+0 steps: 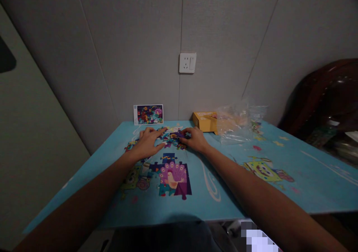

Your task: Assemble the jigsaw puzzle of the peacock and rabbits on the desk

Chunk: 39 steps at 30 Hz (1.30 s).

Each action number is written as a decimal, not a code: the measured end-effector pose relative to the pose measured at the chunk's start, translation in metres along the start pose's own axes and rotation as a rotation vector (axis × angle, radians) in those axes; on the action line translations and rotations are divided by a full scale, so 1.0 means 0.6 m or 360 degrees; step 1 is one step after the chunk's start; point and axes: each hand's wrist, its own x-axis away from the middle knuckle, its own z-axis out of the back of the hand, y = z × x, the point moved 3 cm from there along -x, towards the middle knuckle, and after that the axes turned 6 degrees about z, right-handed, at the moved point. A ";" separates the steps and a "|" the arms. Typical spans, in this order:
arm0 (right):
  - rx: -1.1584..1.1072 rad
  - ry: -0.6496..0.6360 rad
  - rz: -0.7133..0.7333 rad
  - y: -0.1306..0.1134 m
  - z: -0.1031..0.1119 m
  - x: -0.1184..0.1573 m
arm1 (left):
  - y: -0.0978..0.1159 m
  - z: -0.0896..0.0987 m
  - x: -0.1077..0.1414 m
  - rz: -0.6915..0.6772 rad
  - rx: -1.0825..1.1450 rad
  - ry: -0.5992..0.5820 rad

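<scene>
Loose jigsaw puzzle pieces (172, 135) lie in a colourful heap toward the back of the table. My left hand (147, 143) rests at the heap's left side, palm down with its fingers spread and nothing gripped. On the right side, my right hand (195, 140) has its thumb and fingertips closed around a dark purple puzzle piece (180, 134). Closer to me lies a joined section of puzzle (173, 179) showing a pink peacock, with a few dark blue pieces (168, 158) at its upper edge. My left hand covers part of the heap.
A picture card (149, 115) leans against the wall behind the pieces. At the back right stand a yellow box (205, 121) and a crumpled clear plastic bag (235, 123). The blue tablecloth (229, 196) has cartoon prints. A dark brown chair (321, 91) stands right of the table.
</scene>
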 end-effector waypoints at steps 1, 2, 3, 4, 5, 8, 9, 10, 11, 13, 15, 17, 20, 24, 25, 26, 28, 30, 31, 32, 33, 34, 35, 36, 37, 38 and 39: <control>-0.0062 0.0025 0.0094 -0.007 0.000 0.000 | 0.003 -0.001 0.001 -0.0059 0.0063 0.0016; -0.0143 0.0047 0.0218 -0.015 -0.001 0.000 | 0.007 -0.002 0.001 -0.0135 0.0121 0.0025; -0.0224 0.0060 0.0347 -0.022 -0.004 0.001 | 0.009 -0.003 0.002 -0.0219 0.0172 0.0029; -0.0297 0.0061 0.0465 -0.028 -0.008 0.001 | 0.011 -0.004 0.002 -0.0300 0.0207 0.0030; -0.0347 0.0056 0.0547 -0.031 -0.013 0.001 | 0.012 -0.005 0.001 -0.0365 0.0229 0.0032; -0.0311 0.0020 0.0555 -0.024 -0.029 -0.003 | 0.004 -0.005 -0.006 -0.0362 0.0256 0.0104; -0.0242 -0.0001 0.0495 -0.018 -0.033 -0.005 | 0.000 -0.004 -0.008 -0.0317 0.0258 0.0137; -0.0153 -0.0044 0.0418 -0.010 -0.037 -0.006 | -0.005 -0.004 -0.011 -0.0264 0.0257 0.0166; -0.0060 -0.0115 0.0339 -0.003 -0.040 -0.007 | -0.010 -0.003 -0.013 -0.0210 0.0255 0.0184; 0.0072 -0.0271 0.0231 0.008 -0.044 -0.008 | -0.017 -0.002 -0.016 -0.0101 0.0254 0.0202; 0.0093 -0.0342 0.0230 0.013 -0.044 -0.008 | -0.022 -0.002 -0.017 0.0003 0.0254 0.0209; 0.0047 -0.0308 0.0280 0.012 -0.041 -0.009 | -0.024 -0.004 -0.017 0.0085 0.0256 0.0212; 0.0006 -0.0239 0.0300 0.010 -0.040 -0.011 | -0.025 -0.006 -0.015 0.0167 0.0254 0.0239; 0.0026 -0.0189 0.0303 0.005 -0.039 -0.013 | -0.028 -0.006 -0.015 0.0280 0.0202 0.0281; 0.0024 -0.0176 0.0300 0.004 -0.039 -0.013 | -0.029 -0.006 -0.015 0.0304 0.0180 0.0276; 0.0020 -0.0165 0.0295 0.003 -0.038 -0.013 | -0.029 -0.005 -0.016 0.0319 0.0160 0.0265; 0.0007 -0.0148 0.0287 0.001 -0.037 -0.013 | -0.029 -0.005 -0.016 0.0323 0.0144 0.0237; -0.0011 -0.0131 0.0288 0.000 -0.037 -0.013 | -0.028 -0.004 -0.017 0.0311 0.0145 0.0228; -0.0021 -0.0120 0.0290 0.000 -0.037 -0.013 | -0.027 -0.003 -0.017 0.0309 0.0148 0.0232; -0.0030 -0.0110 0.0291 0.001 -0.037 -0.013 | -0.027 -0.002 -0.017 0.0309 0.0148 0.0237; -0.0035 -0.0101 0.0293 0.001 -0.037 -0.014 | -0.027 -0.002 -0.017 0.0314 0.0146 0.0237; -0.0036 -0.0095 0.0295 0.002 -0.038 -0.014 | -0.026 -0.001 -0.018 0.0320 0.0144 0.0233; -0.0033 -0.0092 0.0299 0.003 -0.039 -0.015 | -0.026 -0.001 -0.018 0.0325 0.0143 0.0223; -0.0029 -0.0090 0.0303 0.004 -0.040 -0.015 | -0.025 -0.001 -0.018 0.0327 0.0146 0.0214; -0.0028 -0.0087 0.0311 0.005 -0.040 -0.015 | -0.025 0.000 -0.018 0.0325 0.0149 0.0206; -0.0030 -0.0083 0.0320 0.006 -0.041 -0.016 | -0.024 0.001 -0.018 0.0323 0.0155 0.0201; -0.0037 -0.0078 0.0330 0.006 -0.041 -0.016 | -0.023 0.001 -0.017 0.0321 0.0160 0.0198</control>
